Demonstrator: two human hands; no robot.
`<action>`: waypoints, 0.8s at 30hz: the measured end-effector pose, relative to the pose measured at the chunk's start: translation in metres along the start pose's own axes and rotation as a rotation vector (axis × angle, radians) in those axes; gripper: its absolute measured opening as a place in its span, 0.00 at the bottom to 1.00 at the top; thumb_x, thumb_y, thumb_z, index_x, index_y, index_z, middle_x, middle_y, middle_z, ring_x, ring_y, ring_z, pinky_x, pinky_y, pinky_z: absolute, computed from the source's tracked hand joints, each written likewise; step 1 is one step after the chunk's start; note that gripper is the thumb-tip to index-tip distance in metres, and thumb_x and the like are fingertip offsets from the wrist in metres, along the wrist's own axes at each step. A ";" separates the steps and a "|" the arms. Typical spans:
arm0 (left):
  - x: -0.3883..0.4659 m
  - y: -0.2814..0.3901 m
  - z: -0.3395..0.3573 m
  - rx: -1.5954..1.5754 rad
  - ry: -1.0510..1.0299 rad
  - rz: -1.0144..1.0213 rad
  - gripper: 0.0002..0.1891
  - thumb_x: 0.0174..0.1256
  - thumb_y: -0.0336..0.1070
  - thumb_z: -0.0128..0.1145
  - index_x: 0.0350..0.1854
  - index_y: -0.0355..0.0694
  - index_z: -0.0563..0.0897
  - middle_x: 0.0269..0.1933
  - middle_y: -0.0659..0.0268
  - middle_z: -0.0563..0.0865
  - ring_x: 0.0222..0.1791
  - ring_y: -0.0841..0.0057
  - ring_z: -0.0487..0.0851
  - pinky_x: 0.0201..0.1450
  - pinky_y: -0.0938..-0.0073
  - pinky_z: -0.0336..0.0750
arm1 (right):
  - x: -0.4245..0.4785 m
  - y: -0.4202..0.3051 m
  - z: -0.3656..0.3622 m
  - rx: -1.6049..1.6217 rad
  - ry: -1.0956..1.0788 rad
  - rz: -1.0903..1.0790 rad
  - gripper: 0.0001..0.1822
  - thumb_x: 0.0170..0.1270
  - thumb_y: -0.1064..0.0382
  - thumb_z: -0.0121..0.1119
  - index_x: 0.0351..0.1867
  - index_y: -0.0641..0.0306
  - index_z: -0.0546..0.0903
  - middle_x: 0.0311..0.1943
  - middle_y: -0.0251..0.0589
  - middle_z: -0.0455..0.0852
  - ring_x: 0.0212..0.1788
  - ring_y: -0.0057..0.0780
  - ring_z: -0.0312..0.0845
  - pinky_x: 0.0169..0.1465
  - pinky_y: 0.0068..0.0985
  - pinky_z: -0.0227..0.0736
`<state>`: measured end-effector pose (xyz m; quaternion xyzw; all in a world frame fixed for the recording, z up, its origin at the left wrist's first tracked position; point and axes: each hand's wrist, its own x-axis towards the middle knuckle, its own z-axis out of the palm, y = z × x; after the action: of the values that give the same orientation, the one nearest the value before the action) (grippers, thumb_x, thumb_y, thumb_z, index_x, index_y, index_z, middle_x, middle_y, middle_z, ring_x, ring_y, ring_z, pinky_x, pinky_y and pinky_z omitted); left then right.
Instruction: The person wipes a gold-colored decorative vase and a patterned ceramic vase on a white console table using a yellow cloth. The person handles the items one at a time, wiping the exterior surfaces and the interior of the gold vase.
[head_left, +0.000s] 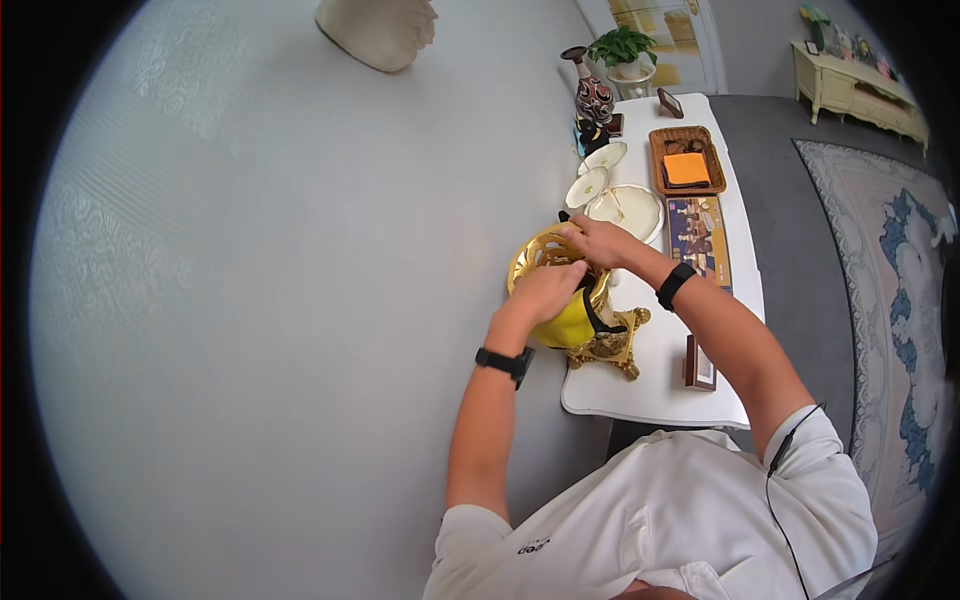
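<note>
A gold openwork bowl (534, 251) on an ornate footed gold base (616, 352) stands near the close end of the white table. My left hand (551, 291) is at the bowl's near side, with a yellow cloth (566, 327) with black edging hanging below it over the rim. The left fingers reach inside the bowl and are partly hidden. My right hand (600, 241) rests on the bowl's far rim, fingers curled over it. A small black piece shows just beyond those fingers; I cannot tell whether it is part of the cloth.
Beyond the bowl, the white table (675, 390) bears cream plates (637, 214), a colourful flat box (699, 240), a wicker basket (658, 161) with an orange cloth (685, 169), a patterned vase (594, 97) and picture frames (701, 364). A grey wall runs along the left.
</note>
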<state>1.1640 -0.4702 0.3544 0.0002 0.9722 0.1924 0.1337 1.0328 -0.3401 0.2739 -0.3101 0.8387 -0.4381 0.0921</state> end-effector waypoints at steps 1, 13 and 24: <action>-0.013 -0.007 -0.002 0.040 0.026 0.019 0.33 0.81 0.58 0.32 0.55 0.38 0.86 0.53 0.49 0.88 0.57 0.51 0.82 0.65 0.58 0.71 | -0.001 -0.003 0.001 0.007 -0.010 0.004 0.39 0.75 0.35 0.41 0.69 0.70 0.70 0.57 0.66 0.83 0.61 0.58 0.79 0.65 0.42 0.71; 0.007 0.007 0.028 0.044 -0.177 -0.005 0.41 0.80 0.67 0.25 0.55 0.34 0.84 0.56 0.46 0.86 0.59 0.50 0.81 0.66 0.57 0.70 | -0.003 -0.010 -0.003 0.002 -0.045 -0.003 0.37 0.78 0.35 0.40 0.69 0.67 0.71 0.58 0.65 0.83 0.62 0.58 0.79 0.66 0.41 0.71; -0.027 0.020 0.026 0.173 -0.024 0.037 0.35 0.78 0.64 0.39 0.57 0.30 0.78 0.43 0.46 0.87 0.47 0.47 0.85 0.51 0.50 0.76 | 0.000 -0.007 -0.001 0.030 -0.012 0.002 0.38 0.76 0.36 0.42 0.70 0.70 0.71 0.59 0.65 0.82 0.63 0.57 0.78 0.66 0.41 0.70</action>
<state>1.1955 -0.4434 0.3458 0.0321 0.9833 0.1102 0.1411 1.0349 -0.3422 0.2798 -0.3104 0.8317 -0.4488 0.1021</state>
